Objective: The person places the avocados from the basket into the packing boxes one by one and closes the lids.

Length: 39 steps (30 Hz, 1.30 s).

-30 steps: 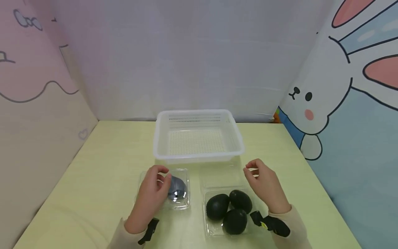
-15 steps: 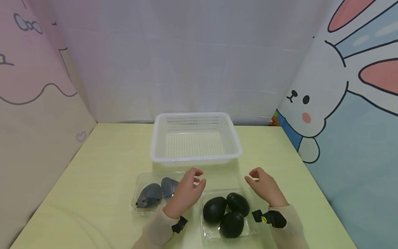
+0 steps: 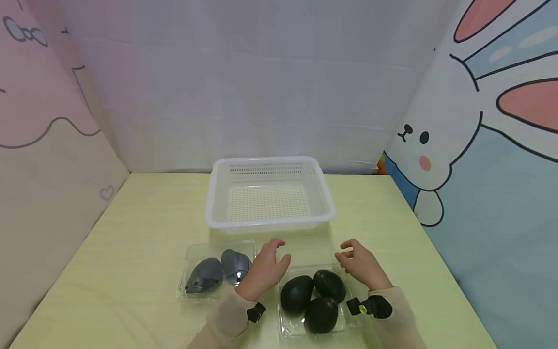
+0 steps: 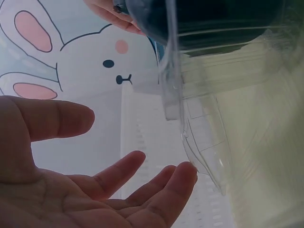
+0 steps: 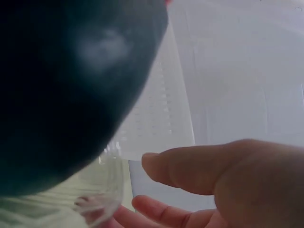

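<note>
Several dark objects sit nearby: three dark green-black, avocado-like pieces (image 3: 321,315) lie in a clear plastic box (image 3: 285,330), whose clear lid (image 3: 307,249) is folded back towards the basket. By the box's left side is my left hand (image 3: 264,272), thumb apart from the fingers, holding nothing. My right hand (image 3: 361,265) hovers over the right side, its fingers loosely bent with nothing between them. In the right wrist view, one dark piece (image 5: 71,90) fills the upper left. Left of my left hand, two grey, pointed egg-shaped pieces (image 3: 205,275) lie in another clear box (image 3: 186,271).
A white plastic basket (image 3: 270,225) with a perforated bottom stands behind both boxes. The pale yellow table (image 3: 131,242) is bordered by a white back wall (image 3: 270,87) and by printed side panels, one with a rabbit (image 3: 436,160).
My left hand has moved right, from over the grey pieces to beside the box of dark pieces. My right hand has shifted slightly lower in view. The pieces stay in their boxes.
</note>
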Motion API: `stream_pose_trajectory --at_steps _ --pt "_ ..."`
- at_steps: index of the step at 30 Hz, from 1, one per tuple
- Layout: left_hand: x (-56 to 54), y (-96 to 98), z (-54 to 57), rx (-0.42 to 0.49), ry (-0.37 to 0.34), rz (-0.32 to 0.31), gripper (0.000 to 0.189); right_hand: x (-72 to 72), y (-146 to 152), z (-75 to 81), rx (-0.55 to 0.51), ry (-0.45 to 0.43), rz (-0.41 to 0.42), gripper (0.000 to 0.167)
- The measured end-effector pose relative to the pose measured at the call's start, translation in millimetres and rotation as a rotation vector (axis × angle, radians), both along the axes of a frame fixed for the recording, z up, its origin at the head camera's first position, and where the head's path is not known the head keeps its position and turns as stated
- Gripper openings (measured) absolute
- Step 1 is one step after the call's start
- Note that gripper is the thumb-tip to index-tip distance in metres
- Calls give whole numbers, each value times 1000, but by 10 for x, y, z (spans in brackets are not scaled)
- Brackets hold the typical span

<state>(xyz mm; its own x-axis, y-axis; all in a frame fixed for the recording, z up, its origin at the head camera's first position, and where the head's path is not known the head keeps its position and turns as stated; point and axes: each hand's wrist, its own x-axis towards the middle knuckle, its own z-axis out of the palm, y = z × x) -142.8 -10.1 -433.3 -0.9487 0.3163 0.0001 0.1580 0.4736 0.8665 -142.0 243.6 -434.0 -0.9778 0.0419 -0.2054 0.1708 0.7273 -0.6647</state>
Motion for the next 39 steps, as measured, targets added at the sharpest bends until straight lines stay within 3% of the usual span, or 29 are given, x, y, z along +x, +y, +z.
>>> stream_pose_trajectory --at_steps 8,18,22,28,32,39 --pt "-21 6 -80 -45 -24 4 43 -8 1 -47 -13 -8 -8 35" --pt "-27 -10 -86 -59 -40 -12 41 78 84 33 -16 -86 13 44" --pt "-7 -7 -59 -31 -45 -18 40 127 106 89 -10 -120 23 42" --pt "41 24 15 3 -72 -6 47 207 119 155 -1 -173 -3 24" --pt "79 39 55 33 -123 -12 54 250 129 180 9 -186 -3 24" --pt "107 20 75 44 -131 -5 58 309 139 213 32 -167 16 25"
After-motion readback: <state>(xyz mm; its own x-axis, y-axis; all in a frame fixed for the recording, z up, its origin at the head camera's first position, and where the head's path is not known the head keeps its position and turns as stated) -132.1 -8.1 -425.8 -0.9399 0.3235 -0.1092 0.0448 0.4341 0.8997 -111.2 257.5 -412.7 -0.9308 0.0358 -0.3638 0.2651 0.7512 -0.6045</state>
